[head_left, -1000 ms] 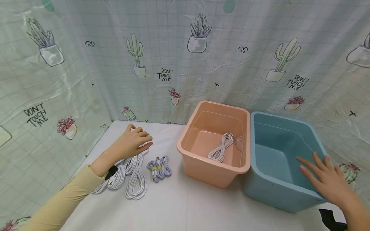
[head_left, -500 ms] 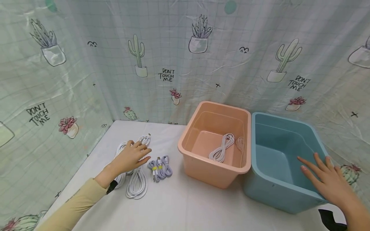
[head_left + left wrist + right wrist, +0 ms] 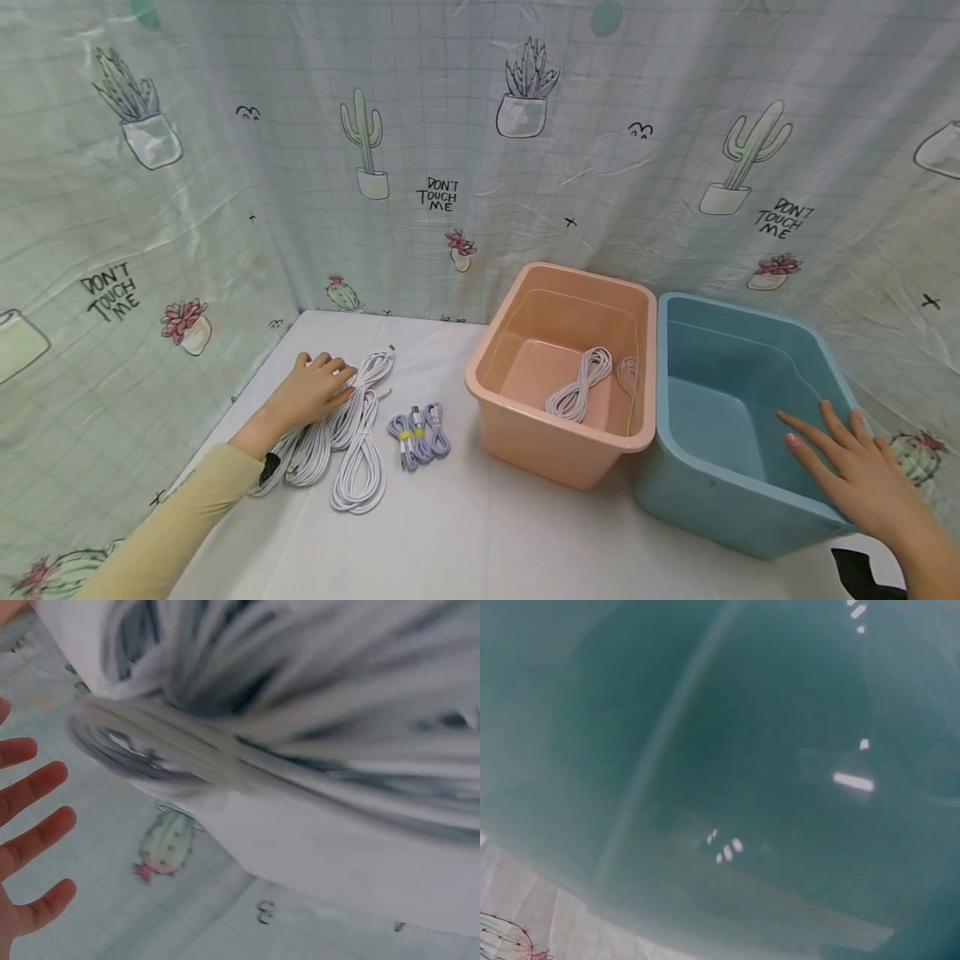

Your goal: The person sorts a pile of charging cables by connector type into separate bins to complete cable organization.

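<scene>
Over the pile of coiled white cables [image 3: 309, 457] at the left of the table hangs my left hand [image 3: 309, 392], holding nothing. In the left wrist view its fingers [image 3: 41, 832] are spread apart, with the blurred white coils [image 3: 225, 750] beside them. The nearest bundle, a long looped white cable [image 3: 358, 483], lies just right of the pile. My right hand [image 3: 862, 467] rests at the near right rim of the blue bin [image 3: 738, 479], fingers stretched over its inside. Only the bin's bluish-green wall [image 3: 727, 735] fills the right wrist view.
Several small lilac cables with yellow ties [image 3: 420, 437] lie between the white pile and a peach bin [image 3: 555, 446]. That bin holds a bundled white cable [image 3: 579, 385] and stands against the blue one. A printed curtain [image 3: 420, 125] encloses the table [image 3: 480, 533] behind and at the sides.
My left hand has come down and to the left over the white cables, uncovering the bundles on the right of the pile. The right hand stays at the blue bin.
</scene>
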`<state>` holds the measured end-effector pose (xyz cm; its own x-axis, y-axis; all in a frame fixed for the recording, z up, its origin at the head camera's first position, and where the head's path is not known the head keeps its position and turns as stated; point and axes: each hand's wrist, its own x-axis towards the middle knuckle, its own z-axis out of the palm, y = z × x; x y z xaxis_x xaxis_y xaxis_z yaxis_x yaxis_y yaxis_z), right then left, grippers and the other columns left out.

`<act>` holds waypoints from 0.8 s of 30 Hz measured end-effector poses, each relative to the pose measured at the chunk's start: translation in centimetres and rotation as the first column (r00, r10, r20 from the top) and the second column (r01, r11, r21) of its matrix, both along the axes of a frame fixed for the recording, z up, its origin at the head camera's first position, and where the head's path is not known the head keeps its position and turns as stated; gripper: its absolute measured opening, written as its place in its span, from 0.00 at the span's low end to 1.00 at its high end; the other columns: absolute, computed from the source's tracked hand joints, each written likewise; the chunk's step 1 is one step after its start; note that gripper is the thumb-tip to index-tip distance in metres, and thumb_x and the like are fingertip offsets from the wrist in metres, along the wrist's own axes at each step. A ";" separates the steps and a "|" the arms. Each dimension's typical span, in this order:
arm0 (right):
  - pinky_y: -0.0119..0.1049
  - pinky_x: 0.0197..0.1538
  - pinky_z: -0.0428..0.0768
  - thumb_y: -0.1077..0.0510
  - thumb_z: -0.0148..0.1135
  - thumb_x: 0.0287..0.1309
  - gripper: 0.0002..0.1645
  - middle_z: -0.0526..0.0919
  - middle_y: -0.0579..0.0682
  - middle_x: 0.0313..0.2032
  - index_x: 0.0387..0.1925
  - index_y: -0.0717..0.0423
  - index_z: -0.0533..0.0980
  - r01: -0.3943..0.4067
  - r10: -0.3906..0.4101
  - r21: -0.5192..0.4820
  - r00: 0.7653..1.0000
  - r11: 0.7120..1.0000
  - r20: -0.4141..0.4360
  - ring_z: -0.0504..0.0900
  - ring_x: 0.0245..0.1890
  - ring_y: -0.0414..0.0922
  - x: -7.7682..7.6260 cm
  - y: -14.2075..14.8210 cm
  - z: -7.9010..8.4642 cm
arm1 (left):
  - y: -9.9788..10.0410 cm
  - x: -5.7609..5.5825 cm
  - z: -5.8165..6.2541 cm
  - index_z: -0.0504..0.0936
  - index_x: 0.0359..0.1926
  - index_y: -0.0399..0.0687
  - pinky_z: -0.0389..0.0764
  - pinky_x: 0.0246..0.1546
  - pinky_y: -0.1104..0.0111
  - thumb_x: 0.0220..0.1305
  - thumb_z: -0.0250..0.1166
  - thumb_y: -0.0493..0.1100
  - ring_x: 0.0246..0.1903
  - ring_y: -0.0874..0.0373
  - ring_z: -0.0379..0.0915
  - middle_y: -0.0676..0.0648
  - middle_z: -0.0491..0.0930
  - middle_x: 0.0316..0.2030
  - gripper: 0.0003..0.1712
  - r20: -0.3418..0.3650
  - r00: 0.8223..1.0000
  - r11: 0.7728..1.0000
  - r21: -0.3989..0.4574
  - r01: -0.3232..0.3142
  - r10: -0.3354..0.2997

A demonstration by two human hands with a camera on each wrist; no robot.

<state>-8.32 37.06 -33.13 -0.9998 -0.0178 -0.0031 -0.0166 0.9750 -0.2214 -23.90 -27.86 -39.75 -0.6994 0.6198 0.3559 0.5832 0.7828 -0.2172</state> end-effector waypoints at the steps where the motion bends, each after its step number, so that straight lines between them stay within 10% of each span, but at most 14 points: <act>1: 0.69 0.53 0.22 0.41 0.34 0.65 0.36 0.31 0.75 0.63 0.65 0.61 0.52 0.000 0.000 0.001 1.000 1.000 -0.004 0.21 0.57 0.75 0.0 0.0 0.0 | -0.3 -0.2 -0.1 0.77 0.40 0.47 0.63 0.37 0.50 0.54 0.62 0.46 0.35 0.49 0.68 0.46 0.76 0.33 0.13 0.010 1.000 1.000 -0.002 -0.017 0.017; 12: 0.69 0.53 0.22 0.41 0.33 0.66 0.36 0.31 0.75 0.63 0.64 0.62 0.52 0.000 0.000 -0.001 1.000 1.000 -0.003 0.22 0.57 0.75 0.0 0.2 -0.2 | -2.5 -0.9 -1.3 0.78 0.46 0.45 0.60 0.42 0.45 0.59 0.55 0.52 0.41 0.46 0.68 0.44 0.77 0.38 0.19 0.137 0.978 0.987 0.005 -0.159 0.157; 24: 0.68 0.53 0.21 0.42 0.33 0.66 0.35 0.32 0.75 0.63 0.64 0.63 0.54 -0.002 0.002 -0.017 1.000 1.000 -0.013 0.23 0.57 0.75 0.0 0.2 -0.1 | -3.7 0.9 -2.9 0.71 0.55 0.41 0.60 0.44 0.41 0.56 0.56 0.58 0.43 0.43 0.69 0.41 0.77 0.42 0.31 0.158 0.969 0.982 -0.049 -0.184 0.190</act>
<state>-8.28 37.25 -33.22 -0.9997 -0.0201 0.0101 -0.0219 0.9712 -0.2373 -22.96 -31.55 -42.64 -0.8507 0.4821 0.2095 0.4565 0.8752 -0.1604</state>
